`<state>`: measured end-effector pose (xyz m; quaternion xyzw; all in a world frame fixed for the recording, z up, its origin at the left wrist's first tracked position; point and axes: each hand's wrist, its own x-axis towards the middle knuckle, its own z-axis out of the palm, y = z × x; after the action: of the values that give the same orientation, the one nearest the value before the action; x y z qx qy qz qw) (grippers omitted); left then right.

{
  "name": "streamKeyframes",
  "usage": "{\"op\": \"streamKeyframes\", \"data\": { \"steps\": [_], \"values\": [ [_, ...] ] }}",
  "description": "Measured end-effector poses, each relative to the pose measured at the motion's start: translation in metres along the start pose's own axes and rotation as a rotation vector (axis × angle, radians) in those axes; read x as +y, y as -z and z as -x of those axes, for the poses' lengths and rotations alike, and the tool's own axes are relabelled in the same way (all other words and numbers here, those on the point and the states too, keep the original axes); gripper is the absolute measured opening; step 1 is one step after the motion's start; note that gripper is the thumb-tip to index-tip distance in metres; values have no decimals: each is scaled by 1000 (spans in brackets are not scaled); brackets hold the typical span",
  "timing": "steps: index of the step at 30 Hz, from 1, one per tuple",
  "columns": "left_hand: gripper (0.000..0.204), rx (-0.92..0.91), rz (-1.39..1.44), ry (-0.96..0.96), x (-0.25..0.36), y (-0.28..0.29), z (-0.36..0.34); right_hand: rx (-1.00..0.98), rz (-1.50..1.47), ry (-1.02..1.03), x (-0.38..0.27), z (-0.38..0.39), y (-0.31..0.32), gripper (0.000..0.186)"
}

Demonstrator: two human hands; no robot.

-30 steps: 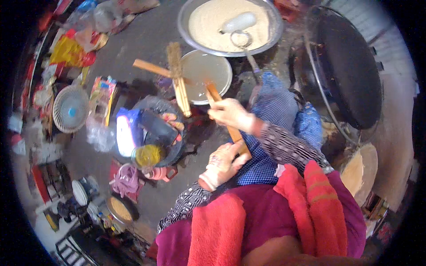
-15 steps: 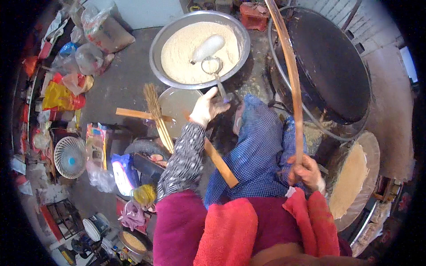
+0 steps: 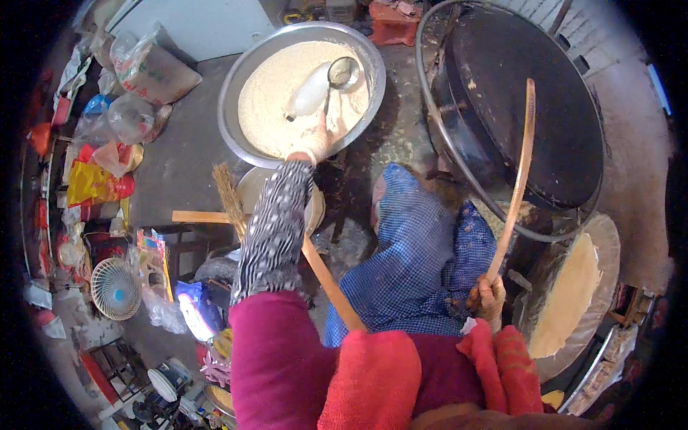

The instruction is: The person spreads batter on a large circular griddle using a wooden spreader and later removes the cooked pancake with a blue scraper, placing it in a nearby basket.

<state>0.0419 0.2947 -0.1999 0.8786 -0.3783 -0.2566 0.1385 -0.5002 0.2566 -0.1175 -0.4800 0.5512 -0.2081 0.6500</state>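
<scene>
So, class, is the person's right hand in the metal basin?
No, the left hand is in the metal basin, while the right hand grips a curved wooden stick outside it.

Basin (image 3: 378, 79) holds ladle (image 3: 344, 73) and bottle (image 3: 308, 93) — left of the griddle (image 3: 498, 72), beyond the broom (image 3: 228, 190).

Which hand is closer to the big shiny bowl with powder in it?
Left. The left hand is over the near side of the bowl; the right hand is farther off, back toward the body on the right, holding a stick.
</scene>
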Motion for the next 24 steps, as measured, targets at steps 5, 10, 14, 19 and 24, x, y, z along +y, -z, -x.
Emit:
{"op": "streamKeyframes", "data": {
  "steps": [5,10,14,19,24],
  "values": [
    [63,-207,-247,23,-37,-26,-35,-6,-123,-70,-1,-1,2,13],
    [56,-302,-73,33,-14,-5,55,53,-255,-67,6,-3,3,13],
    [57,-354,801,216,6,-6,81,24,-235,-52,-1,-2,10,16],
    [12,-509,2052,244,-4,-41,76,0,-208,61,-6,-3,8,21],
    [18,-561,2220,136,21,-70,113,44,-316,-23,-20,11,8,38]
  ]
}}
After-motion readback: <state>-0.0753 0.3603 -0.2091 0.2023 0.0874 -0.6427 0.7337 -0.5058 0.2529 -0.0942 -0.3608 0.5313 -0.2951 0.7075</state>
